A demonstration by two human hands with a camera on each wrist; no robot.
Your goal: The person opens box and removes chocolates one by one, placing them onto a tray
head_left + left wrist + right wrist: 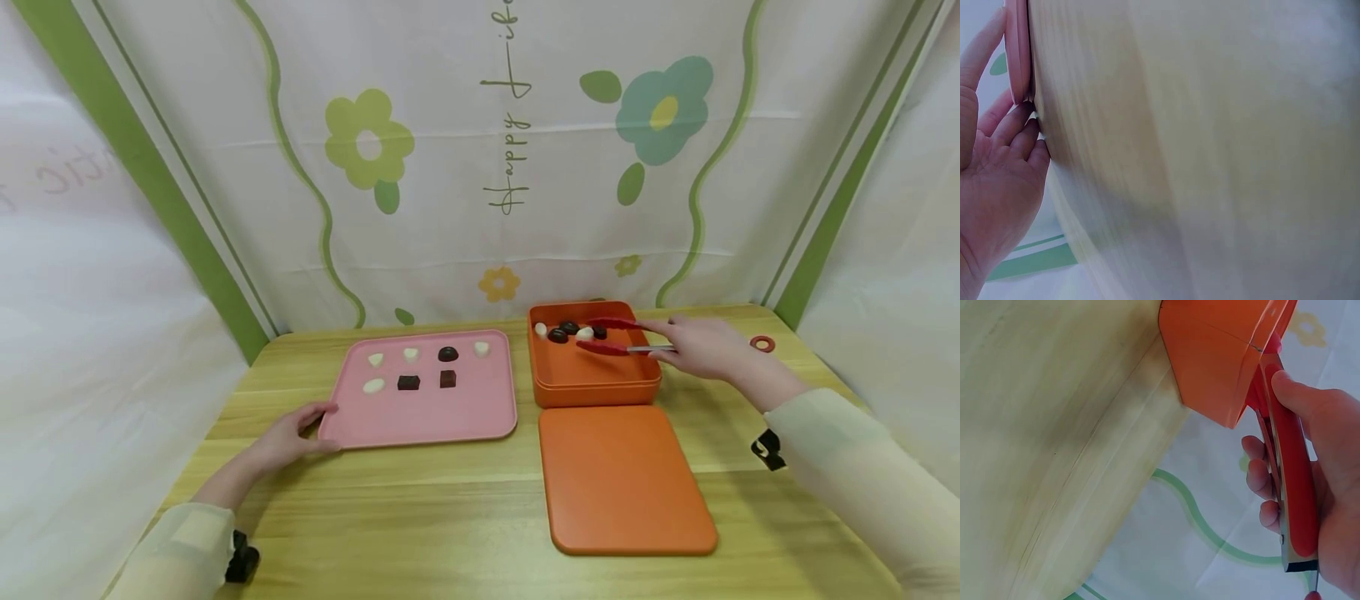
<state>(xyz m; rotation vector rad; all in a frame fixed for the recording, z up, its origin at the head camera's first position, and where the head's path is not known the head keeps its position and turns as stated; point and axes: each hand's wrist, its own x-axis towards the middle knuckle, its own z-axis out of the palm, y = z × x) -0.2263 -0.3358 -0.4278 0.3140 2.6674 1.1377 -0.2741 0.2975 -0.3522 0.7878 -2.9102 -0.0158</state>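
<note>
My left hand (288, 437) holds the left near corner of a pink tray (442, 421), thumb and fingers on its rim. Dark and white chocolates lie on the tray, among them a dark dome (447, 354), a brown square (447, 379) and a white oval (373, 386). With my right hand (701, 346) I grip red-and-silver tongs (1294, 469). Their red tips are spread apart inside an orange box (596, 392), above several dark and white chocolates. A white chocolate (585, 333) is by the lower tip; whether the tongs touch it, I cannot tell.
An orange lid (626, 479) lies flat in front of the box. To the right of the box is a small red ring (762, 343). Behind the wooden table (420, 517) hangs a white flowered curtain (450, 167), and white cloth is at both sides.
</note>
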